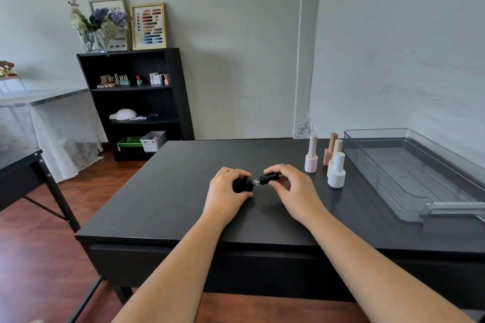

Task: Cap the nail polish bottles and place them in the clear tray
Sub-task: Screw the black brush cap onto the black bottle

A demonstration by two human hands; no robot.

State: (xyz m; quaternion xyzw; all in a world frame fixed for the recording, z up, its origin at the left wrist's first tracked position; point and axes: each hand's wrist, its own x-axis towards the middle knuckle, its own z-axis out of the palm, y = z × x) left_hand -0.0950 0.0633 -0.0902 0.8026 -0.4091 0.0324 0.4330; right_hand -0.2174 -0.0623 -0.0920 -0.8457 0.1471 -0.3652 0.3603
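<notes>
bottle [242, 184] in left grip [227, 191], cap [268, 179] in right grip [288, 186].

I can make out no legible text, label, brand or number anywhere in my view. The framed colour chart [148, 26] at the upper left of the frame, on top of the black shelf [136, 102], shows only rows of coloured swatches, with no words I can read. The capped bottles [336, 170] at centre right are plain, and any print on the small items on the shelf is too tiny to tell.
</notes>
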